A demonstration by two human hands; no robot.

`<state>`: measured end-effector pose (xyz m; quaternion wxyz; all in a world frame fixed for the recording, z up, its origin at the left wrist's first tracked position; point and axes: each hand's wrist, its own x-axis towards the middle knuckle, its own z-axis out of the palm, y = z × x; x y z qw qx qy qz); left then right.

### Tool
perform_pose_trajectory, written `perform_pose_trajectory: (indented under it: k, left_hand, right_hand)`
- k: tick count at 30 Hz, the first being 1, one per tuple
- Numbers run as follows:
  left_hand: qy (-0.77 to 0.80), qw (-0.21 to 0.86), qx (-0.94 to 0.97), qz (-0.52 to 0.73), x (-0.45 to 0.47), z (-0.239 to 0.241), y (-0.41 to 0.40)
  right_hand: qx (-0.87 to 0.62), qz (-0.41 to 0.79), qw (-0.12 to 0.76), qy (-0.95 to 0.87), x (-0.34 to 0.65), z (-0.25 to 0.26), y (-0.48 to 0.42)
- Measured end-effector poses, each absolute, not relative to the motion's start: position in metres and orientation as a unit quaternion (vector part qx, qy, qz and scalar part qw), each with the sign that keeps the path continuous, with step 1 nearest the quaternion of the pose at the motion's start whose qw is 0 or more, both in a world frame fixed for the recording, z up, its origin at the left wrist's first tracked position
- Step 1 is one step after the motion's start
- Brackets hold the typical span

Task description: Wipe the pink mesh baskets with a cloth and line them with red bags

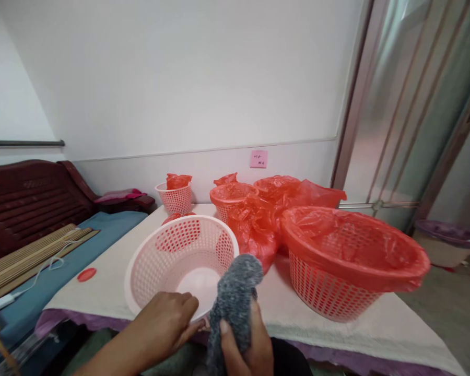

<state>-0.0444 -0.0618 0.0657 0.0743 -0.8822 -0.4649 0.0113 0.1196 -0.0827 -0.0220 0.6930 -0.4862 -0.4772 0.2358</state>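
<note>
My left hand (162,326) grips the near rim of an unlined pink perforated basket (141,266), tilting it so its opening faces me. My right hand (245,347) is closed around a grey fuzzy cloth (235,297), held upright just right of the basket's rim. To the right stands a large pink basket (337,297) lined with a red plastic bag (360,245).
Several smaller baskets with red bags (231,196) stand at the back of the cream-covered table (376,326), one (175,196) at the left. A red lid (86,274) lies on the table's left edge. A wooden bench (27,201) stands left; a sliding door (407,120) right.
</note>
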Motion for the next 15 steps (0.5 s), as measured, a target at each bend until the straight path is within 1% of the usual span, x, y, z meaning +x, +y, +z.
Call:
perform_pose_trajectory:
  k: [1,3,5,8,10,12,15]
  left_hand:
    - [-0.473,0.062,-0.879,0.016,-0.041,0.066,-0.064]
    - [-0.500,0.046,-0.865,-0.014,-0.042,0.065,-0.069]
    - [-0.540,-0.002,-0.836,-0.095,-0.052,0.062,-0.074]
    - [-0.598,-0.156,-0.720,-0.314,-0.065,0.061,-0.082]
    - [-0.606,-0.251,-0.593,-0.468,-0.063,0.060,-0.089]
    - [-0.596,-0.302,-0.484,-0.565,-0.053,0.055,-0.095]
    - [-0.609,-0.288,-0.431,-0.600,-0.034,0.039,-0.103]
  right_hand:
    - [-0.468,0.199,0.689,-0.516,0.114,-0.024,-0.077]
    - [-0.442,0.156,0.665,-0.581,0.111,-0.030,-0.063]
    - [-0.454,0.174,0.628,-0.607,0.119,-0.037,-0.047]
    - [-0.511,0.278,0.588,-0.562,0.139,-0.040,-0.032]
    - [-0.534,0.308,0.592,-0.520,0.147,-0.034,-0.032]
    - [-0.534,0.274,0.610,-0.517,0.144,-0.023,-0.040]
    - [-0.446,0.178,0.613,-0.627,0.116,-0.007,-0.060]
